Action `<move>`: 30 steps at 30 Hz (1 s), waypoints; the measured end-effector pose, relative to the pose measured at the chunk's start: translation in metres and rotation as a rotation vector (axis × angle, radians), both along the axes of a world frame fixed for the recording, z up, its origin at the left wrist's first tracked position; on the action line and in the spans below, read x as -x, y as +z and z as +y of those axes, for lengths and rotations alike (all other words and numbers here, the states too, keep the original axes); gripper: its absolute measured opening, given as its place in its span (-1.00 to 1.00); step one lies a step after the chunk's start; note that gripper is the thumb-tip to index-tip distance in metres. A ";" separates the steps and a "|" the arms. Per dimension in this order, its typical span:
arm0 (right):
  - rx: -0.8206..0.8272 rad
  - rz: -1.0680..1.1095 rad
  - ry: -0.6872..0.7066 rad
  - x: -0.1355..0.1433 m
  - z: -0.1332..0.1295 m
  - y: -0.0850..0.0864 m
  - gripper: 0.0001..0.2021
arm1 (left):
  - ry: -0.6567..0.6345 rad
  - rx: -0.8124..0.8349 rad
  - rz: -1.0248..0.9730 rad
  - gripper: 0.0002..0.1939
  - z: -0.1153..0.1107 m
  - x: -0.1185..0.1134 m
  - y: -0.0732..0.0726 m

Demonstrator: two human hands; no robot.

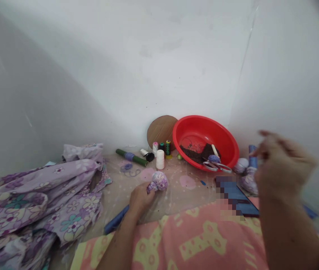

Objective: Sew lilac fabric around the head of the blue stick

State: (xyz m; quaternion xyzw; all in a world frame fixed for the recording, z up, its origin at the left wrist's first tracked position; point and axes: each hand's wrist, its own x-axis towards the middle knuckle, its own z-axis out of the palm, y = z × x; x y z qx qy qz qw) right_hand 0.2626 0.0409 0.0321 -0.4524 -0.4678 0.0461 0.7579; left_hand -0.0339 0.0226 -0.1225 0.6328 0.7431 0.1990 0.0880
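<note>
My left hand (142, 198) is closed around the twisted neck of a small floral cloth bundle (159, 180), whose round end points away to the upper right. Raised at the right is my right hand (284, 161), blurred, with its fingertips drawn together; whatever they hold, if anything, is too small to name. A white thread spool (160, 159) stands just beyond the bundle. Under my left wrist lies a dark blue roll (116, 220). Crumpled purple floral fabric (72, 202) fills the left side.
A red basin (204, 123) leans at the back with dark material inside and scissors (217, 166) at its rim. Nearby are a cardboard disc (160, 131), several spools, a green stick (141, 160), a phone (242, 200), pale balls (241, 165) and a pink-yellow cloth (176, 240).
</note>
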 end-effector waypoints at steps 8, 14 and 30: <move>0.543 -0.094 0.674 0.106 0.016 -0.111 -0.83 | -0.034 -0.028 0.002 -0.61 0.000 0.002 0.000; 1.066 0.134 0.942 0.143 0.016 -0.158 -0.88 | -0.049 -0.056 -0.003 -0.58 0.003 0.006 -0.008; 0.876 0.109 0.962 0.156 0.020 -0.173 -0.81 | -0.063 -0.045 -0.009 -0.58 0.004 0.006 -0.008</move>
